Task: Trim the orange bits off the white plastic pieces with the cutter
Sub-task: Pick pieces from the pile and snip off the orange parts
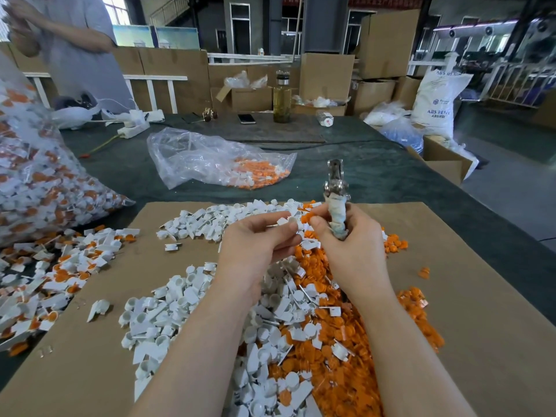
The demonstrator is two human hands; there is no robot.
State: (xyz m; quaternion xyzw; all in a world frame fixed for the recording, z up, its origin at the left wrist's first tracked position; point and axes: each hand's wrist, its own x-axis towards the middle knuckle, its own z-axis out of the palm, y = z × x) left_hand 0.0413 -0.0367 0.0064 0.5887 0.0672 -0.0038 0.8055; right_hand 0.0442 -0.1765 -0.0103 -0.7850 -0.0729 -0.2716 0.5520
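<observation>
Meanwhile left hand [258, 239] pinches ridged white piece [289, 221]; right hand [349, 236] grips rag-wrapped cutter [336, 194].

Industrial hall, daylit through a window [115, 9] at upper left. Dark steel column [326, 24] stood centre rear. Cardboard boxes [388, 43] were stacked along the back; white railing [156, 78] ran behind a table covered in dark green cloth [361, 176]. Grey concrete floor [511, 176] lay at right.
</observation>
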